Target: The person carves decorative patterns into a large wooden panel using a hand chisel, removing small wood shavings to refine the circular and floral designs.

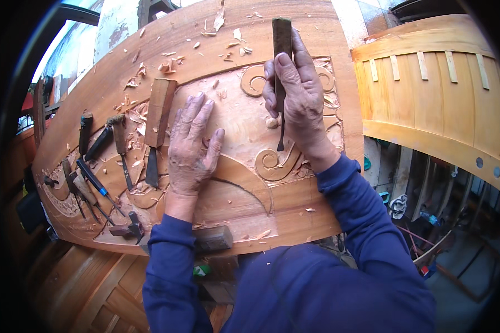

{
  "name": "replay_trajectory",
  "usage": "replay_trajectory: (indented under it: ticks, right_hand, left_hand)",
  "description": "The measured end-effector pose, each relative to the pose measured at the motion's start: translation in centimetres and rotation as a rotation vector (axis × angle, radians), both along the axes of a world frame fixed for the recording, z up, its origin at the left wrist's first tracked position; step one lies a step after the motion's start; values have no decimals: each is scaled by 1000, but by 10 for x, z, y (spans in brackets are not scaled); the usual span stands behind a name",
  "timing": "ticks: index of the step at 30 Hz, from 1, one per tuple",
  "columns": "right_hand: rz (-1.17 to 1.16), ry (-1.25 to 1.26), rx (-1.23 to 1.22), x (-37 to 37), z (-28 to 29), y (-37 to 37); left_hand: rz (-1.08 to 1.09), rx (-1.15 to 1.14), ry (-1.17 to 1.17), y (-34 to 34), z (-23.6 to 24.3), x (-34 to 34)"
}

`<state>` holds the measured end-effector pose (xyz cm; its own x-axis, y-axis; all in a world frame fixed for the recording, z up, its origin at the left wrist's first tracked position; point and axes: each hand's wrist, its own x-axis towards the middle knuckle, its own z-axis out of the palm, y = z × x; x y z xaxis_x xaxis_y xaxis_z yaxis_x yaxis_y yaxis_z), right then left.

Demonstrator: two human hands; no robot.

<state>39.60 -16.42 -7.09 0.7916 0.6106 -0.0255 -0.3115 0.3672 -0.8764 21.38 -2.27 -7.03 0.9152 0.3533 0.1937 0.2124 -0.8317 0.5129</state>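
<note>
My right hand (300, 94) grips a carving chisel (281, 41) by its wooden handle, thumb along the side. The narrow dark blade points down, its tip by a carved scroll (272, 164) on the right of the wooden panel (305, 205). Flat on the recessed, pale part of the panel lies my left hand (189, 144), fingers stretched out and slightly apart, holding nothing. Just left of it rests a wide chisel (160, 111) with a blocky wooden handle. More carved scrolls (254, 80) show beyond my right hand.
Several chisels and gouges (94, 177) lie at the panel's left, with a small hammer (132, 227) near its front edge. A wooden block (214, 237) sits by my left sleeve. Wood shavings (169, 65) are scattered about. A slatted wooden panel (428, 94) stands at the right.
</note>
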Motion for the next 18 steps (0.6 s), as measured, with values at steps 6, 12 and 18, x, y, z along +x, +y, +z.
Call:
replay_trajectory:
  ticks: [6, 12, 18]
  right_hand:
    - [-2, -20, -25, -13, 3, -1]
    - [-25, -138, 28, -25, -1, -8]
    - [-67, -123, 33, -23, 5, -10]
  left_hand:
    - [24, 10, -14, -1, 2, 0]
    - [21, 10, -23, 0, -2, -1]
    - [22, 27, -45, -1, -1, 0]
